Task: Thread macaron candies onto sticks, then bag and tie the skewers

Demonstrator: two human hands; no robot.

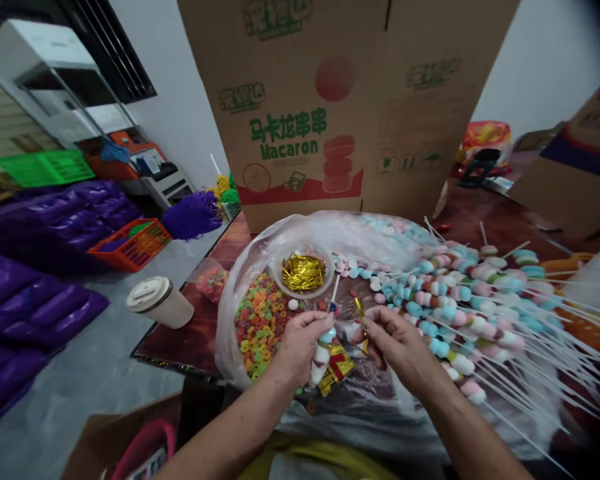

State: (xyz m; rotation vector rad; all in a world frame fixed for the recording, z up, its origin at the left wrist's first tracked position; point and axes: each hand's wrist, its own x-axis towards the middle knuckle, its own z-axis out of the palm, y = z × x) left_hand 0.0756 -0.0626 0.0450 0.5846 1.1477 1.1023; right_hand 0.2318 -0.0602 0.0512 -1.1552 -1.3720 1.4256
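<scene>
My left hand [303, 343] is closed on a wrapped candy skewer [321, 357]; its white stick points up and its blue and white pieces hang below the fingers. My right hand [393, 337], to the right of it, pinches a short gold twist tie [359, 307] between thumb and fingers. Behind the hands stands a clear round bowl [277, 268] of gold ties. Colourful cereal rings [260, 327] lie to the left on clear plastic. Below and between the hands is a gold and red packet [337, 368], partly covered by the skewer.
Many candy skewers [460, 293] are heaped at the right, sticks pointing rightward. A large cardboard box [350, 113] stands at the back. A lidded cup [163, 301] is at the table's left edge. Purple bags [25, 313] and an orange basket [133, 245] are further left.
</scene>
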